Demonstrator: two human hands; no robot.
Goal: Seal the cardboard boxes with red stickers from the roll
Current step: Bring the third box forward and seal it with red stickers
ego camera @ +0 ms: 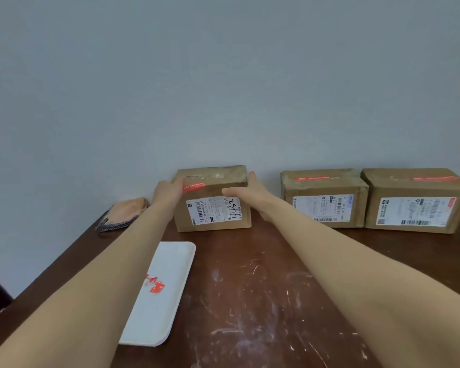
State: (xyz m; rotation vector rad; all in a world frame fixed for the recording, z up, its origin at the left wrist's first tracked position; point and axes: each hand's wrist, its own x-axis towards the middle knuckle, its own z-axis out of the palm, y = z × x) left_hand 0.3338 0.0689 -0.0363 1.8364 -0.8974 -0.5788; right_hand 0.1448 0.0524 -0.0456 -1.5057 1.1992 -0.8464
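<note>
— Which box have you got?
— The leftmost brown cardboard box (pixel 210 189), straight ahead against the wall (pixel 223 75) on the dark wooden table (pixel 263 288). Its long axis runs left to right, so my left hand (pixel 170 191) and right hand (pixel 246 191) press flat on its two ends, fingers straight, right thumb across the front. Neither hand is nearer.
— Sealed?
— A red sticker (pixel 194 187) sits over its front top edge. The two cardboard boxes (pixel 324 205) to the right carry red strips (pixel 314 178) on top.
— And the roll?
— Not in sight. The white flat tray (pixel 170 261) near my left forearm holds only red sticker scraps (pixel 156 285).
</note>
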